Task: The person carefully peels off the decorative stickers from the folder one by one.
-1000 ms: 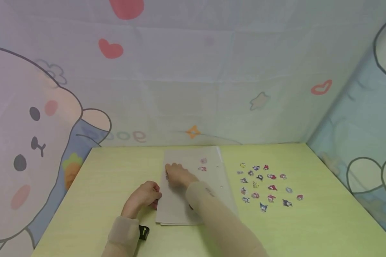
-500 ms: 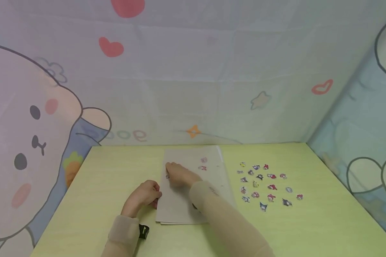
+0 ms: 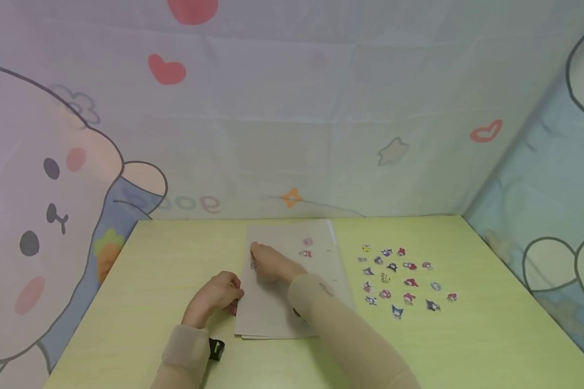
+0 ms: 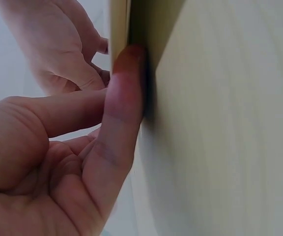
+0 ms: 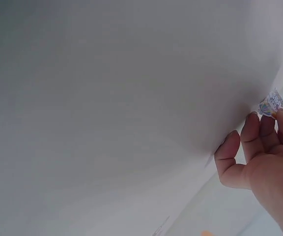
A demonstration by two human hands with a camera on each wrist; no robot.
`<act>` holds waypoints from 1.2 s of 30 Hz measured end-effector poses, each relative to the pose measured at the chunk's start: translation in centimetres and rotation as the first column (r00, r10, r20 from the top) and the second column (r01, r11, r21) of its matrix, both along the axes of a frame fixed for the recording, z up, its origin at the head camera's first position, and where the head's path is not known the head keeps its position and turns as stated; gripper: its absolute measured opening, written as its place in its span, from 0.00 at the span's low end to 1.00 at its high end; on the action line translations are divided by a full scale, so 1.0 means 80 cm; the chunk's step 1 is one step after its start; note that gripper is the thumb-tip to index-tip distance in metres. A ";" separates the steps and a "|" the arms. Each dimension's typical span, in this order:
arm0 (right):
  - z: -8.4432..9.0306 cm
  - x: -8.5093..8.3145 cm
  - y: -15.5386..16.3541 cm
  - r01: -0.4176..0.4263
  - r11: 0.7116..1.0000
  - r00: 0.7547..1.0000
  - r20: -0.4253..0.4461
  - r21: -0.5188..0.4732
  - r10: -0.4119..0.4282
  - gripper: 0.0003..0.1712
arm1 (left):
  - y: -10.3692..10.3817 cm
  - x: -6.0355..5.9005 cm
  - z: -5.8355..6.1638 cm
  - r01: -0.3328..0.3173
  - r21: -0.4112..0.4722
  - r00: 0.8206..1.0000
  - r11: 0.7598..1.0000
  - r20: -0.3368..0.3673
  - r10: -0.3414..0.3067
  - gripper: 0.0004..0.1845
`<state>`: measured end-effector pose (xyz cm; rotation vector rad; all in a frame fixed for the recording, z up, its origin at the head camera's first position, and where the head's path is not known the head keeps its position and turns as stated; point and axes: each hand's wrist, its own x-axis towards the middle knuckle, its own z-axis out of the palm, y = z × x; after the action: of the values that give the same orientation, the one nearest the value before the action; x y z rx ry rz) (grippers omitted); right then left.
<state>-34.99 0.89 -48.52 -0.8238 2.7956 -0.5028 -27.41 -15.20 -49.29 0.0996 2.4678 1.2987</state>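
Note:
A white paper booklet (image 3: 272, 319) lies flat on the table. At its left edge my left hand (image 3: 218, 292) pinches the pages; in the left wrist view the thumb and a bent finger (image 4: 124, 98) meet at that edge. Over the upper left of the page is my right hand (image 3: 274, 265). Its thumb and finger pinch a small cartoon sticker (image 5: 271, 103) close to the paper in the right wrist view. Another small sticker (image 3: 253, 266) shows just below that hand. Two pinkish stickers, an upper one (image 3: 307, 241) and a lower one (image 3: 305, 254), are on the page's upper right.
Several loose cartoon stickers (image 3: 410, 282) are spread on the pale yellow table (image 3: 491, 335) right of the booklet. A black clip-like piece (image 3: 216, 349) shows beside the left sleeve. A printed cloth backdrop (image 3: 272, 135) stands behind the table.
My right hand has shifted slightly up over the page's upper left, and its forearm has swung a little to the right. The left hand keeps its place at the booklet's edge.

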 end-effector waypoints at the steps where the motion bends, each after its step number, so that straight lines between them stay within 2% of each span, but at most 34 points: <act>1: 0.001 0.000 0.000 -0.001 1.000 1.000 -0.001 -0.001 0.001 0.07 | 0.000 0.000 0.000 -0.001 0.000 1.000 1.000 0.000 0.001 0.03; 9: 0.011 0.004 0.009 -0.002 0.997 0.999 -0.035 -0.072 -0.001 0.06 | 0.000 -0.001 0.001 -0.004 0.008 1.000 1.000 0.009 0.004 0.03; 12: 0.022 0.008 0.019 0.001 0.993 1.000 -0.028 -0.119 -0.004 0.11 | 0.002 0.000 0.002 -0.004 0.018 1.000 1.000 0.010 0.004 0.03; 15: 0.039 0.019 0.034 -0.010 0.993 0.999 -0.041 -0.116 0.005 0.17 | 0.005 0.000 0.003 0.004 0.027 1.000 1.000 0.006 -0.004 0.03; 18: 0.057 0.035 0.054 -0.050 0.996 0.994 -0.095 -0.071 0.044 0.15 | 0.009 0.000 0.004 0.009 0.038 1.000 0.999 0.011 -0.010 0.03; 23: 0.082 0.071 0.096 -0.152 0.988 0.976 -0.159 -0.019 0.147 0.08 | 0.013 0.000 0.005 0.012 0.030 1.000 0.999 0.013 -0.012 0.02; 27: 0.089 0.099 0.136 -0.202 0.979 0.964 -0.177 -0.008 0.197 0.07 | 0.014 0.000 0.003 0.014 0.012 1.000 1.000 0.014 -0.014 0.03; 31: 0.090 0.117 0.189 -0.197 0.980 0.956 -0.220 0.004 0.193 0.07 | 0.015 0.000 0.003 0.015 0.002 1.000 1.000 0.014 -0.015 0.02; 36: 0.090 0.123 0.267 -0.129 0.991 0.960 -0.257 -0.048 0.112 0.08 | 0.014 0.000 0.003 0.011 -0.001 1.000 1.000 0.005 -0.011 0.02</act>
<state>-25.15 22.22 -41.29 -1.1397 2.9452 -0.5014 -27.37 -14.10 -49.02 0.1100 2.4604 1.2915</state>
